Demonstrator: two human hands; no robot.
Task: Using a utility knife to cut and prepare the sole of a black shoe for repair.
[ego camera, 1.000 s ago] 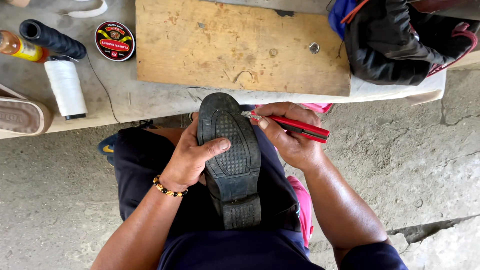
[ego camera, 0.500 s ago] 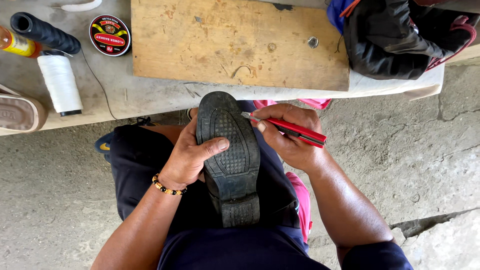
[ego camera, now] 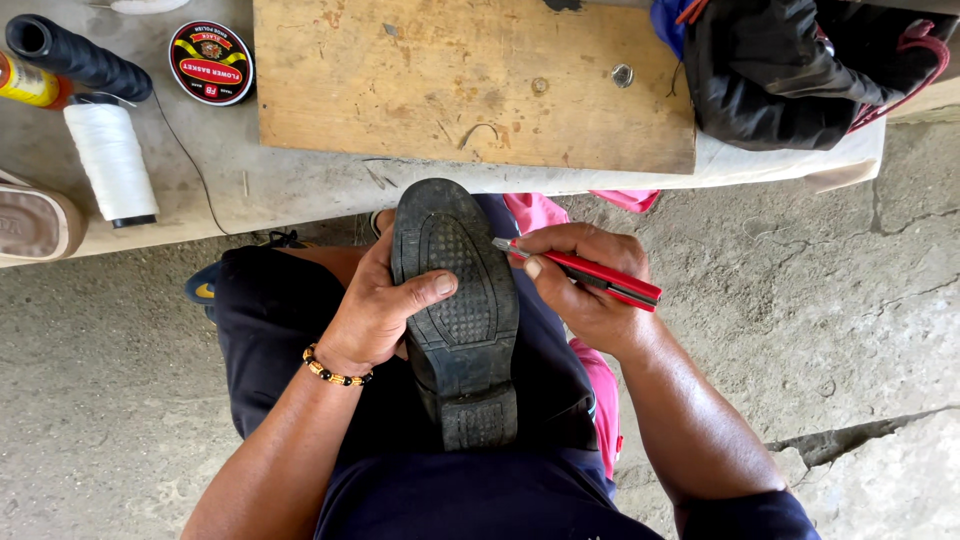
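A black shoe (ego camera: pixel 455 320) lies sole-up on my lap, toe pointing away from me. My left hand (ego camera: pixel 375 310) grips its left edge, thumb pressed across the textured sole. A beaded bracelet sits on that wrist. My right hand (ego camera: pixel 590 285) holds a red utility knife (ego camera: pixel 590 275). Its blade tip touches the right edge of the sole near the toe.
A low bench (ego camera: pixel 300 185) ahead carries a wooden board (ego camera: pixel 470 80), a white thread spool (ego camera: pixel 110 160), a dark thread spool (ego camera: pixel 75 55), a round polish tin (ego camera: pixel 210 62) and a black bag (ego camera: pixel 790 70). A tan shoe (ego camera: pixel 30 220) lies at the left. Cracked concrete floor (ego camera: pixel 800 330) surrounds me.
Both hands and the shoe keep nearly the same pose. The knife tip stays at the sole's right edge, with only a slight shift of the view.
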